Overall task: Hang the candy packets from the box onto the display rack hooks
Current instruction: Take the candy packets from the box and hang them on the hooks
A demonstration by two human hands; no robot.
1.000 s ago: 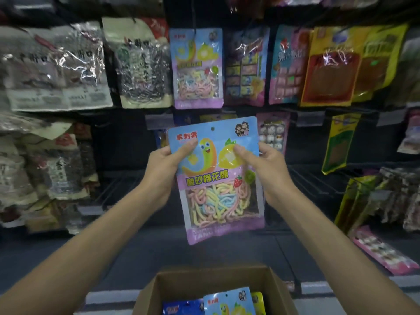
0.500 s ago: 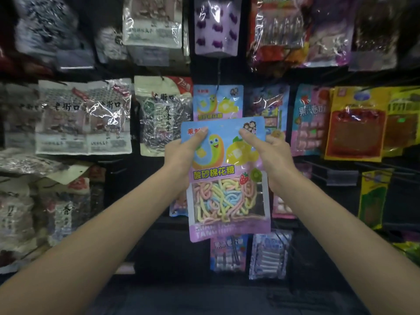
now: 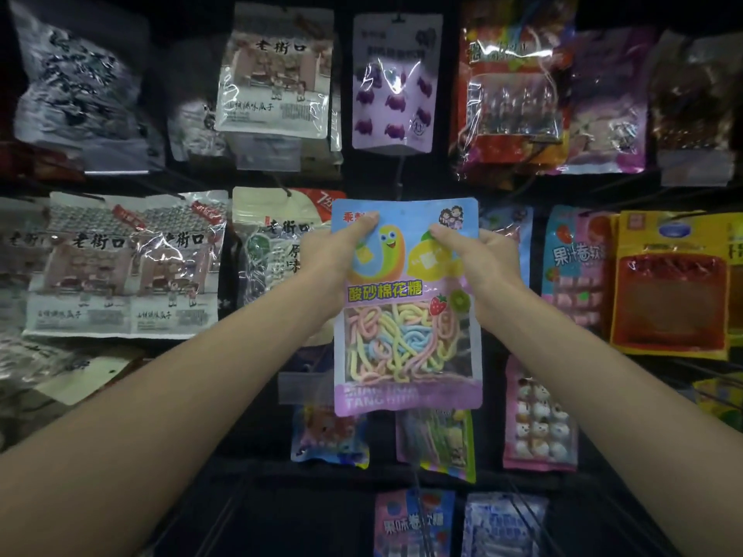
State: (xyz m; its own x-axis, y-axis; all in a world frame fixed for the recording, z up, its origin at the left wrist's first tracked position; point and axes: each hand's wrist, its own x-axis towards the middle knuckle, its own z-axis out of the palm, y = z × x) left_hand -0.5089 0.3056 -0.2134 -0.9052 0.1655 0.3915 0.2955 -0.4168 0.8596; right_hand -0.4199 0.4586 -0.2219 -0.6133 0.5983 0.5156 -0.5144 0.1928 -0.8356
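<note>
You face a dim black display rack (image 3: 257, 468) crowded with hanging snack bags. Your left hand (image 3: 335, 251) and right hand (image 3: 480, 259) pinch the upper corners of a blue-and-purple plastic candy packet (image 3: 406, 315), upright between them; hook contact possibly, unclear.

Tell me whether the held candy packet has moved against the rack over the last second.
Yes. The candy packet has gone up: it was below the seed packet, and now its top sits nearly level with that packet's top.
</note>
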